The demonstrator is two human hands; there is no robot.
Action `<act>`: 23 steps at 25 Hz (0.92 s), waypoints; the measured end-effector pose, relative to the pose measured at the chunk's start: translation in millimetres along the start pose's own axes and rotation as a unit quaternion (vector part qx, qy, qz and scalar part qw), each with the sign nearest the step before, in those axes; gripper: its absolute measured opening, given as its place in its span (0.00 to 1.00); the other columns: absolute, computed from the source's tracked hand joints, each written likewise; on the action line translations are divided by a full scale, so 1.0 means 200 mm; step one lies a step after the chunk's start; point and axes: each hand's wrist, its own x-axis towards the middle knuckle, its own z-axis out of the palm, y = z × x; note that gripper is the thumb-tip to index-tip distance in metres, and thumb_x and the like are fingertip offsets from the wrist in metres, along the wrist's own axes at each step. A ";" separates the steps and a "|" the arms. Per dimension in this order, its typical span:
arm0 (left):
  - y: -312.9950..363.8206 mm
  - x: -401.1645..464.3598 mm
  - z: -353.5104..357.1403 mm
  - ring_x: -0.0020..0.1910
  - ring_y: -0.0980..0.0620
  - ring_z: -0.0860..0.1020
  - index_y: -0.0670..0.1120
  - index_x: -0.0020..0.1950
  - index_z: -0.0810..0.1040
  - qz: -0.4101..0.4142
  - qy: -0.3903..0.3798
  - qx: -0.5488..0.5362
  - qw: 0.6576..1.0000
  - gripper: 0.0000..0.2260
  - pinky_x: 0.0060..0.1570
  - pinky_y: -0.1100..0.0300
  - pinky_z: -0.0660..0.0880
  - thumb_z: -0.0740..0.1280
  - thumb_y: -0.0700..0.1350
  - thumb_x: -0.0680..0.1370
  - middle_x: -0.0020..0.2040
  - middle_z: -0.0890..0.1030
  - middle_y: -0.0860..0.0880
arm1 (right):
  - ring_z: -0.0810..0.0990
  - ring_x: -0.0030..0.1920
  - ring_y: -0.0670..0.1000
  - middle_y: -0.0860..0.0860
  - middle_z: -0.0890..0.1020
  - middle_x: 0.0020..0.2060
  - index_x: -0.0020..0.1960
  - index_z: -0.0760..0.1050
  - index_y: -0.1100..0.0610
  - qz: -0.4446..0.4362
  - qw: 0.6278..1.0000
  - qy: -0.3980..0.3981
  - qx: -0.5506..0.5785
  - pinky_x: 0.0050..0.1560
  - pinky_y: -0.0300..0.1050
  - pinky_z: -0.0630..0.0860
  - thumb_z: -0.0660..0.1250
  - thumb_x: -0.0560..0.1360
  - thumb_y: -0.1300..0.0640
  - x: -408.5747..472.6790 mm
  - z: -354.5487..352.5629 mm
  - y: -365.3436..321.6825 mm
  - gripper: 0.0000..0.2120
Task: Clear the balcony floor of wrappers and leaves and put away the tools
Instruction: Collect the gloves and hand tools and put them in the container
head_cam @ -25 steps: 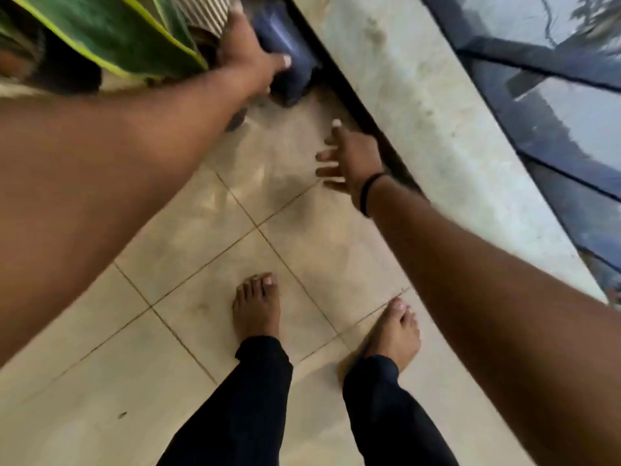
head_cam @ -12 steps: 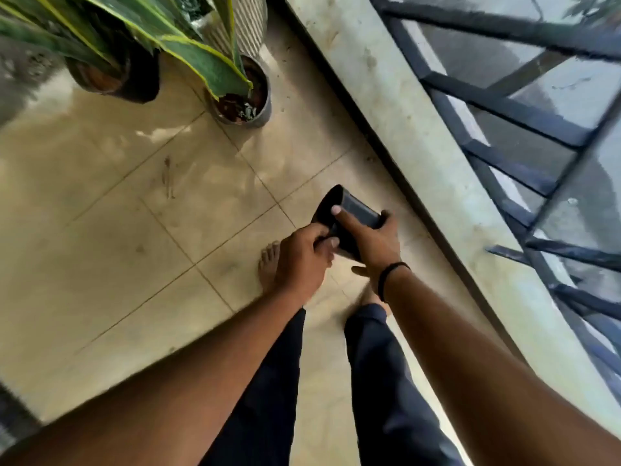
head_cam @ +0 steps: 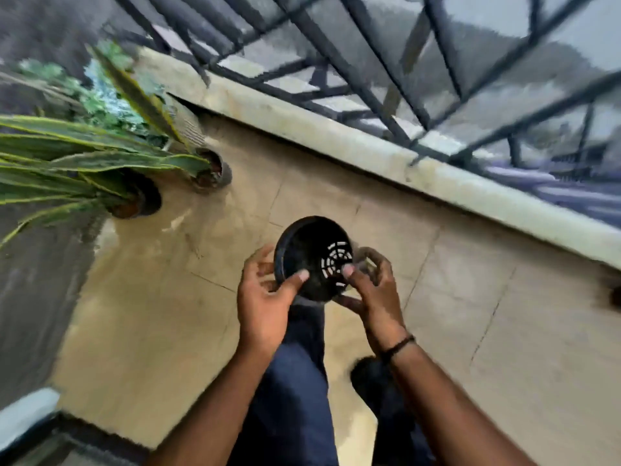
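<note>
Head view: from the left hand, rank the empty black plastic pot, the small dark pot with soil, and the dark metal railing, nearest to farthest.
1. The empty black plastic pot: gripped by the left hand, straight ahead.
2. The small dark pot with soil: on the tiles, up and to the left.
3. The dark metal railing: beyond the pale concrete ledge, at the balcony's edge.

The railing and the plants are smeared with blur. A dark thing on the floor is cut by the right edge. Both feet are hidden.
</note>
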 end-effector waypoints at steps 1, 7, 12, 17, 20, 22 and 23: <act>-0.04 -0.05 0.08 0.50 0.48 0.84 0.52 0.59 0.80 0.000 -0.030 0.013 0.999 0.14 0.48 0.50 0.83 0.75 0.41 0.75 0.50 0.85 0.52 | 0.83 0.53 0.50 0.53 0.82 0.57 0.67 0.69 0.53 0.011 0.999 0.009 0.043 0.52 0.59 0.82 0.76 0.55 0.42 -0.02 -0.10 0.06 0.43; -0.22 -0.63 0.74 0.39 0.49 0.85 0.52 0.43 0.84 0.075 -0.194 0.191 0.959 0.10 0.42 0.42 0.83 0.70 0.57 0.71 0.39 0.86 0.50 | 0.80 0.48 0.49 0.50 0.83 0.48 0.49 0.79 0.49 0.074 0.984 0.070 0.145 0.49 0.52 0.78 0.65 0.59 0.37 -0.33 -1.12 0.35 0.24; -0.34 -1.03 1.47 0.50 0.45 0.84 0.65 0.48 0.81 0.121 -0.333 0.335 0.873 0.12 0.48 0.43 0.82 0.70 0.63 0.66 0.45 0.85 0.53 | 0.76 0.40 0.51 0.56 0.79 0.43 0.52 0.77 0.58 0.054 0.971 0.227 0.054 0.39 0.49 0.74 0.55 0.72 0.32 -0.55 -1.93 0.49 0.31; -0.58 -1.11 2.20 0.41 0.48 0.84 0.58 0.51 0.77 0.166 -0.371 0.354 0.842 0.10 0.41 0.47 0.83 0.69 0.47 0.73 0.44 0.84 0.54 | 0.83 0.44 0.53 0.49 0.80 0.48 0.53 0.71 0.50 0.017 0.927 0.363 0.092 0.41 0.50 0.79 0.59 0.83 0.46 -0.38 -2.41 0.50 0.08; -0.73 -1.04 2.65 0.36 0.45 0.84 0.52 0.44 0.78 0.113 -0.368 0.420 0.822 0.06 0.38 0.46 0.83 0.67 0.44 0.69 0.39 0.84 0.49 | 0.83 0.52 0.53 0.49 0.81 0.54 0.56 0.71 0.50 0.032 0.922 0.372 0.107 0.46 0.48 0.80 0.64 0.81 0.47 -0.20 -2.70 0.53 0.08; -0.79 -0.99 2.91 0.35 0.45 0.84 0.49 0.41 0.80 0.106 -0.365 0.445 0.811 0.06 0.38 0.45 0.83 0.67 0.44 0.65 0.37 0.84 0.48 | 0.83 0.53 0.54 0.49 0.81 0.54 0.57 0.73 0.44 0.021 0.925 0.366 0.098 0.52 0.53 0.81 0.66 0.79 0.49 -0.07 -2.88 0.53 0.07; -0.81 -0.99 3.04 0.34 0.45 0.84 0.48 0.41 0.81 0.102 -0.375 0.457 0.800 0.05 0.38 0.45 0.83 0.69 0.43 0.66 0.34 0.84 0.47 | 0.83 0.51 0.54 0.49 0.82 0.51 0.55 0.73 0.40 0.018 0.923 0.373 0.095 0.52 0.56 0.81 0.67 0.77 0.51 0.02 -2.98 0.54 0.09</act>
